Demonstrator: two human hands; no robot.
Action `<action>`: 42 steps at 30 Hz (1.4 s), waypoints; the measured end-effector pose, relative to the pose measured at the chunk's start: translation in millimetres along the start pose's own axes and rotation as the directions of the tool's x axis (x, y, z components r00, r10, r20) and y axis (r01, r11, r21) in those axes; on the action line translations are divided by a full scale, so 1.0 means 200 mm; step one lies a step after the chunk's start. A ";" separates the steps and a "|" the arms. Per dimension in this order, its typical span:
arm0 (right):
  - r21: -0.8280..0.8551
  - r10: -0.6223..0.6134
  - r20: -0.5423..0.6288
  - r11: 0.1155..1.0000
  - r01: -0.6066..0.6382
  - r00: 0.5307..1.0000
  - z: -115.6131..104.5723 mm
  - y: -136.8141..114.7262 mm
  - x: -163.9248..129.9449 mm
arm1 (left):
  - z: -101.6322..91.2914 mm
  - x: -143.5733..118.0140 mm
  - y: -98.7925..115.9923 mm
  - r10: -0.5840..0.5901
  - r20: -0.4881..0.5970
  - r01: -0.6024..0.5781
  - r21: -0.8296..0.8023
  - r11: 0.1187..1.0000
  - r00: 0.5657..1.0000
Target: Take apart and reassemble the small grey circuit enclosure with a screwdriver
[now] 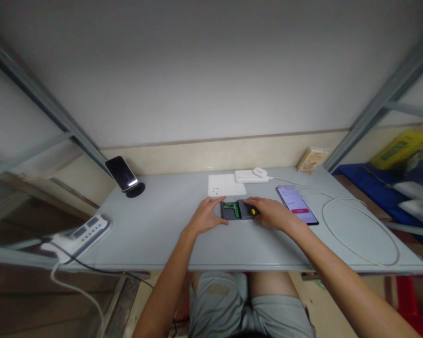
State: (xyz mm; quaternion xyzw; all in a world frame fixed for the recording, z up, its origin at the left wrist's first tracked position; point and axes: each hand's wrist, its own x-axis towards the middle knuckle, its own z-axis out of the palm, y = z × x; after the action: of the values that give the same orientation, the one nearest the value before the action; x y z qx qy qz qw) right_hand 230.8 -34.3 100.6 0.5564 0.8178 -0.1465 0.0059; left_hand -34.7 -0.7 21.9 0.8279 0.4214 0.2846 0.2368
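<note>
Head view, looking down on a grey table (pixel 155 225): dark case (pixel 244 212) lying flat near the middle, between two bare hands, just nearer than a flat white plate (pixel 227 182). Left hand (pixel 205 217) curved around the left end — thumb at the near edge, forefinger at the far edge, gap narrowed to the case's depth. Right hand (pixel 272 212) closed over the right end, fingertips on the far side; thumb mostly hidden, so cannot judge the pressure.

To handle this well, steady the left end against the table and work from the right with light, even force. Keep both parts level and in line; avoid tilting, for fear of straining an edge. Hold by the rim, well off the exposed circuit board (pixel 231 206) — probably delicate, judging by the bare components. Go slowly, and ease off at any resistance rather than forcing.

Dark grey, low and oblong. At left, open to view, green board with tiny pale details, bent around a plain dark patch. At right, a smooth grey top with a bright yellow spot (pixel 253 211) beside the fingers; cannot tell whether part of the case or separate. Across the middle, a distinct line; too small to tell whether joined there.
</note>
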 end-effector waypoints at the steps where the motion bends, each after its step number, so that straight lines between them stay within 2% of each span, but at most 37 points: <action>1: -0.003 0.005 -0.002 1.000 -0.005 1.000 0.01 0.00 0.00 | 0.00 0.00 0.00 0.006 0.000 -0.006 0.003 1.000 1.000; 7: 0.036 -0.034 -0.021 0.999 0.035 0.999 0.04 -0.01 0.00 | 0.02 0.01 0.02 0.009 0.018 -0.010 0.029 1.000 1.000; 11: 0.130 -0.109 -0.039 0.985 0.113 0.993 0.07 -0.05 0.03 | 0.03 0.01 0.02 0.012 0.037 -0.014 0.045 0.999 0.999; 14: 0.191 -0.121 -0.043 0.973 0.127 0.992 0.08 -0.08 0.05 | 0.04 0.01 0.02 0.002 0.038 -0.004 0.055 0.998 0.999; 20: 0.250 -0.147 -0.051 0.956 0.155 0.988 0.08 -0.05 0.06 | 0.04 0.00 0.01 0.015 0.036 -0.017 0.060 0.998 0.999; 22: 0.292 -0.183 -0.089 0.935 0.202 0.979 0.07 -0.04 0.05 | 0.03 0.00 0.02 0.014 0.027 -0.015 0.061 0.998 1.000; 24: 0.359 -0.200 -0.234 0.892 0.276 0.951 0.05 -0.03 0.05 | 0.03 0.00 0.04 0.020 0.023 -0.021 0.060 0.998 1.000; 25: 0.390 -0.169 -0.356 0.867 0.310 0.919 0.04 -0.03 0.06 | 0.02 0.00 0.04 0.026 0.018 -0.027 0.056 0.998 1.000; 26: 0.416 -0.101 -0.493 0.845 0.336 0.864 0.03 -0.03 0.07 | 0.01 0.00 0.05 0.032 0.008 -0.033 0.051 0.998 0.999; 27: 0.444 0.003 -0.623 0.825 0.350 0.782 0.02 -0.03 0.08 | 0.01 0.00 0.06 0.038 -0.004 -0.038 0.046 0.998 0.999; 28: 0.485 0.136 -0.721 0.799 0.355 0.679 0.01 -0.02 0.10 | 0.00 0.00 0.07 0.041 -0.018 -0.040 0.042 0.998 0.999; 29: 0.540 0.279 -0.772 0.761 0.358 0.572 0.00 -0.02 0.13 | 0.00 0.00 0.07 0.046 -0.032 -0.045 0.038 0.998 0.998; 30: 0.607 0.415 -0.772 0.706 0.365 0.481 0.00 0.00 0.16 | -0.01 0.00 0.08 0.055 -0.045 -0.053 0.034 0.998 0.997; 31: 0.682 0.538 -0.728 0.630 0.371 0.424 0.01 0.01 0.18 | -0.01 0.01 0.08 0.067 -0.058 -0.066 0.029 0.997 0.996; 32: 0.752 0.630 -0.659 0.548 0.366 0.411 0.01 0.02 0.21 | -0.01 0.01 0.07 0.080 -0.073 -0.079 0.023 0.997 0.994; 33: 0.814 0.695 -0.579 0.465 0.348 0.426 0.03 0.02 0.24 | -0.01 0.01 0.07 0.090 -0.091 -0.089 0.016 0.996 0.992; 34: 0.864 0.726 -0.502 0.395 0.312 0.470 0.04 0.03 0.27 | 0.00 0.02 0.06 0.091 -0.112 -0.091 0.012 0.996 0.990; 35: 0.890 0.728 -0.456 0.363 0.276 0.511 0.06 0.02 0.30 | 0.00 0.02 0.06 0.085 -0.130 -0.084 0.013 0.996 0.988; 39: 0.881 0.591 -0.448 0.420 0.219 0.670 0.16 -0.02 0.36 | 0.01 0.03 0.03 0.009 -0.143 0.002 0.075 0.997 0.990; 42: 0.879 0.526 -0.430 0.431 0.205 0.734 0.21 -0.05 0.37 | 0.01 0.03 0.02 -0.027 -0.127 0.044 0.134 0.990 0.992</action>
State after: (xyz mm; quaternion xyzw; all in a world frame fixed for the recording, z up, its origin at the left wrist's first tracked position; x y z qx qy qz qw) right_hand 186.9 18.2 49.9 0.5682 0.4974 -0.3453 -0.5572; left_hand -28.0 2.3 25.5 0.8152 0.4684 0.3020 0.1579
